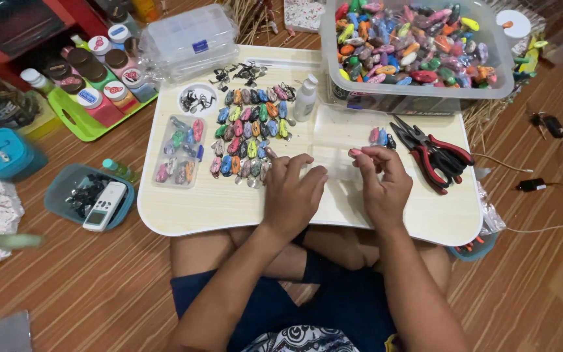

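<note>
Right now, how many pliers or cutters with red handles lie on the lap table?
2, as far as I can tell: both overlap in one pile by the right hand. Tangled handles may hide another.

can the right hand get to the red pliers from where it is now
Probably yes. The right hand rests on the lap table and the red pliers lie just beside it toward the table's right edge, with only bare tabletop between them and nothing stacked on top.

free: bare tabletop mid | blocked: charm rows left, pliers right, bin behind
</note>
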